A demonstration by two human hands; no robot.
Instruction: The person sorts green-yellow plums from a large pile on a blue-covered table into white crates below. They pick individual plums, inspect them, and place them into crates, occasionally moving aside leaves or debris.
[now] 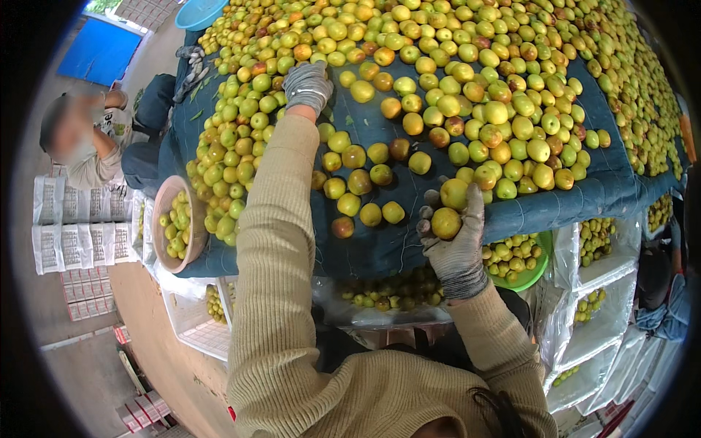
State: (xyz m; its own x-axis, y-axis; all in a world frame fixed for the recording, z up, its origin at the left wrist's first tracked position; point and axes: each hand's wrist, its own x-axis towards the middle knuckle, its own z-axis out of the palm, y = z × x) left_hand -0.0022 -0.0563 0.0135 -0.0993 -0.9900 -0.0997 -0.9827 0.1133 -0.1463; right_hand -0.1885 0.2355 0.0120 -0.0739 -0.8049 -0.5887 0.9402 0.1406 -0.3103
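Many round yellow-green fruits, which look like jujubes (520, 128), lie on a dark blue cloth (361, 252), some with red-brown patches. My right hand (455, 260), in a grey glove with dirty fingertips, is palm up at the cloth's near edge. Two jujubes (446, 223) rest in it between thumb and fingers. Stretched far forward, my gloved left hand (308, 87) is at the edge of the upper left heap (257, 104). Its fingers are bent down and away from me, so whether they hold a fruit is hidden. Scattered jujubes (359, 182) lie between my arms.
A pink basket (159, 241) of fruit is at the cloth's left corner. A green basin (542, 268) and plastic-lined crates (597, 328) stand below on the right. Another white crate (191, 328) is at lower left. A person (93, 142) sits at far left; another is partly visible at right.
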